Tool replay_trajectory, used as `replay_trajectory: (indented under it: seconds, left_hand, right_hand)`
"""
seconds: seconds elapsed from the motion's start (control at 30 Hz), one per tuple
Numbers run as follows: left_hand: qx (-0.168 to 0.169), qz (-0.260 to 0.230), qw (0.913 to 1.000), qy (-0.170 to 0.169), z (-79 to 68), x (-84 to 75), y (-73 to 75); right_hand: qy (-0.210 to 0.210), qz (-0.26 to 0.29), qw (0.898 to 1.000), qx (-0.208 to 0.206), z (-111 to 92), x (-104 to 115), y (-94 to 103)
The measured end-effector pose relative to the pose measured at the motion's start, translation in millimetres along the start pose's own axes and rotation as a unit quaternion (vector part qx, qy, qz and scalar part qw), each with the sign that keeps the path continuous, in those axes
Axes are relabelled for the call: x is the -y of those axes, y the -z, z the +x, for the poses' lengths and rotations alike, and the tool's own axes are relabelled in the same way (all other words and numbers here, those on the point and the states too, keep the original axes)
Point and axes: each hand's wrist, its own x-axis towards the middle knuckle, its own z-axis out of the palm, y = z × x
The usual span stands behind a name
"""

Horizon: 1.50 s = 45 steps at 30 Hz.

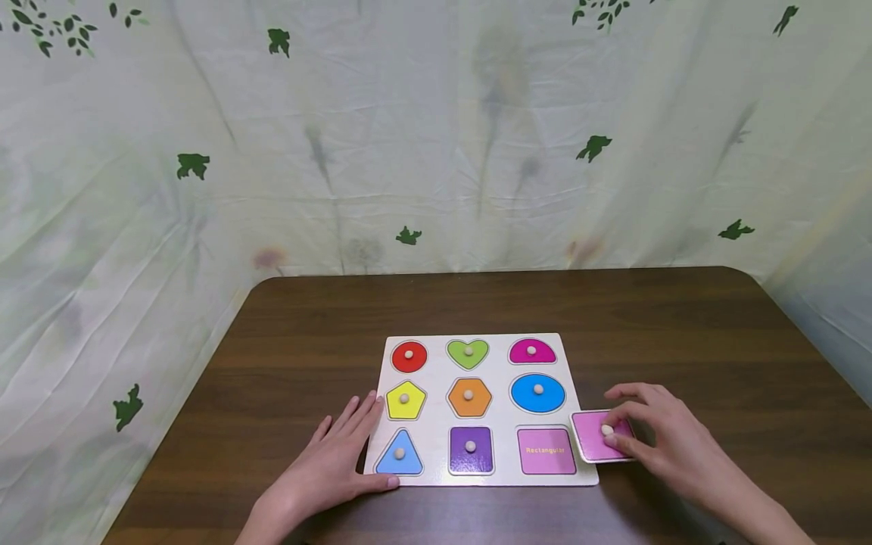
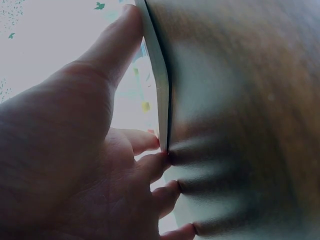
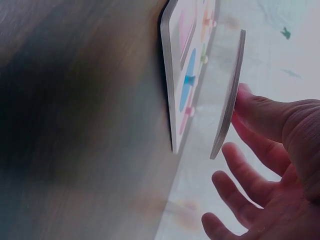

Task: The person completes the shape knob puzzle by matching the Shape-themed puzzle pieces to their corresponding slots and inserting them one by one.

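A white shape puzzle board [image 1: 436, 416] lies flat on the table, with knobbed pieces in most of its recesses. At its lower right, a pink recess [image 1: 547, 460] labelled "Rectangular" lies bare. My right hand [image 1: 671, 435] pinches the knob of the pink rectangle puzzle piece [image 1: 591, 439] between thumb and index finger. That piece is raised above the table beside the board's right edge, as the right wrist view shows by its edge [image 3: 230, 95]. My left hand [image 1: 327, 462] rests at the board's left edge with fingers extended, the thumb on the lower left corner.
The brown wooden table [image 1: 327, 310] has rounded far corners. A pale curtain [image 1: 436, 151] printed with leaves and flowers hangs behind it and along the sides. Seated pieces include a blue oval [image 1: 524, 393], a purple square [image 1: 482, 460] and an orange hexagon [image 1: 480, 409].
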Motion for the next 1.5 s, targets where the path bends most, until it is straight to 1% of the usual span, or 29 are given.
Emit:
replay_trajectory:
  seconds: [0.2, 0.43, 0.57, 0.93, 1.2, 1.37, 1.5]
  left_hand:
    - [0.006, -0.003, 1.0, 0.006, 0.9, -0.3, 0.0]
    - [0.006, -0.001, 1.0, 0.007, 0.9, -0.3, 0.0]
    - [0.004, 0.0, 1.0, 0.005, 0.8, -0.5, 0.4]
    - [-0.003, 0.007, 1.0, -0.003, 0.3, -0.7, 1.1]
    - [0.005, 0.006, 1.0, 0.005, 1.4, -0.4, 0.8]
    - [0.009, 0.003, 0.9999, 0.009, 2.3, 0.0, 0.3]
    - [0.008, 0.004, 0.9999, 0.007, 2.1, 0.7, -0.2]
  right_hand:
    - [0.004, -0.002, 1.0, 0.008, 2, 5, -6.5]
    - [-0.021, 0.013, 0.999, 0.037, 3, 11, -10.4]
    - [-0.027, 0.014, 0.999, 0.045, 4, 14, -13.0]
    - [0.021, 0.007, 0.999, 0.032, 9, 20, -24.1]
    - [0.056, -0.004, 0.998, 0.028, 14, 24, -32.5]
    - [0.059, -0.011, 0.998, 0.035, 19, 28, -36.7]
    - [0.051, -0.012, 0.997, 0.047, 23, 30, -40.3]
